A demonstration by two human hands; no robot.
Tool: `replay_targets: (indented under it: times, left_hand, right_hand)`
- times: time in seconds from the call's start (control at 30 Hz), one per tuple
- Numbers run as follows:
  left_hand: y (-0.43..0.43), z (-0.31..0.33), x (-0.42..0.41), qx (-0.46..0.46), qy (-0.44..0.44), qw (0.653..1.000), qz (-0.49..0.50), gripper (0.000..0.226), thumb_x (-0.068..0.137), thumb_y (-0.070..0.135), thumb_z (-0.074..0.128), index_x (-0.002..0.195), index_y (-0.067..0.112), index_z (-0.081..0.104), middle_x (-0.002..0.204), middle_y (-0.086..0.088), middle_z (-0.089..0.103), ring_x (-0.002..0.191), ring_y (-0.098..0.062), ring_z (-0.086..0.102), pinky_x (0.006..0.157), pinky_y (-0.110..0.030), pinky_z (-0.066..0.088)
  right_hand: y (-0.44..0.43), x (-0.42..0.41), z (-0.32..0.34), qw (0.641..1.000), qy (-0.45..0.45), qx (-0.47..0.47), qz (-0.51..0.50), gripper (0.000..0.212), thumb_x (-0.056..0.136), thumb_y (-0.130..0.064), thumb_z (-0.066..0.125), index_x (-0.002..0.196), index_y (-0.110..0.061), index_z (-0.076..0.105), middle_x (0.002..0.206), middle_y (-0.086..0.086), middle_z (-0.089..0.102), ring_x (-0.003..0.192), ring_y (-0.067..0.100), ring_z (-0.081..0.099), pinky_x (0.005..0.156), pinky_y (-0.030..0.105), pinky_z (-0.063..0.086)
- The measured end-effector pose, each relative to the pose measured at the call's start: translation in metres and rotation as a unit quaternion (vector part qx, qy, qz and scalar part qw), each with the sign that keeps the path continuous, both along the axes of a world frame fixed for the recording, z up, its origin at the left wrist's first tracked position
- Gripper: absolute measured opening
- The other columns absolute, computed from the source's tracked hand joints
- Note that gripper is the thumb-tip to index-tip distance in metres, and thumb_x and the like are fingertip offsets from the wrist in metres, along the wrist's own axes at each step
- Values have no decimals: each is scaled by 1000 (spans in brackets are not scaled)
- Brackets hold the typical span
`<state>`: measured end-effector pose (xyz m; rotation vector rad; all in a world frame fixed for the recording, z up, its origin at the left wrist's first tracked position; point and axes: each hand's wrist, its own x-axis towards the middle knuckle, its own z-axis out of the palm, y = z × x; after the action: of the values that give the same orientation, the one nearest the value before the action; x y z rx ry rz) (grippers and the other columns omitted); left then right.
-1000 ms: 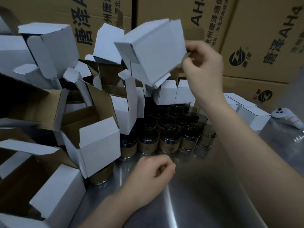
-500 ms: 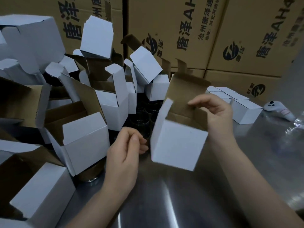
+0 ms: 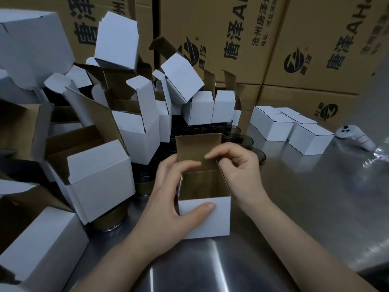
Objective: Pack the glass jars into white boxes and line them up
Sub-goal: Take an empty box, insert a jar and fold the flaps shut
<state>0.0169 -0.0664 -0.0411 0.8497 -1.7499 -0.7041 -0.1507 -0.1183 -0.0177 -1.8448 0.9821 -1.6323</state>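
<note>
An open white box (image 3: 212, 222) with a brown inside stands upright on the steel table (image 3: 305, 207) in front of me, its lid flap raised at the back. My left hand (image 3: 168, 207) grips its left wall, thumb across the white front. My right hand (image 3: 237, 171) pinches the right side flap at the box's top edge. Several dark glass jars (image 3: 242, 140) with gold bands stand behind the box, mostly hidden by it and by my hands. Closed white boxes (image 3: 288, 127) sit lined up at the back right.
A heap of open white boxes (image 3: 101, 171) fills the left side, some tipped over jars. Large printed brown cartons (image 3: 242, 39) wall off the back. A white controller (image 3: 355, 138) and crinkled clear plastic (image 3: 379, 154) lie at the right edge.
My right hand brought the box down from above the pile, turned it opening-up and set it on the table. My left hand, earlier a loose fist on the table, now grips the box.
</note>
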Motion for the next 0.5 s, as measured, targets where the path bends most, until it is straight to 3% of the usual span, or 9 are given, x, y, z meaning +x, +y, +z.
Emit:
replay_targets:
  times: [0.17, 0.3, 0.5]
  left_hand:
    - [0, 0, 0, -15, -11, 999, 38, 52, 67, 46, 73, 114, 38, 52, 133, 22, 38, 125, 7, 42, 93, -3, 37]
    - [-1, 1, -1, -26, -12, 998, 62, 52, 65, 46, 74, 110, 33, 51, 132, 22, 39, 127, 6, 40, 97, -6, 37]
    - [-2, 1, 0, -9, 3, 997, 74, 51, 63, 28, 82, 100, 30, 46, 129, 21, 41, 126, 2, 43, 97, -15, 43]
  right_hand:
    - [5, -2, 0, 999, 3, 19, 30, 27, 81, -1, 50, 78, -18, 70, 80, -11, 67, 83, 6, 62, 75, 16, 46]
    - [5, 1, 0, 996, 85, 17, 12, 12, 82, -14, 60, 81, -19, 71, 92, -8, 61, 92, 24, 57, 78, 31, 46]
    - [5, -4, 7, 996, 36, 67, 53, 25, 80, -5, 50, 80, -20, 70, 83, -16, 65, 82, 1, 59, 74, 12, 43]
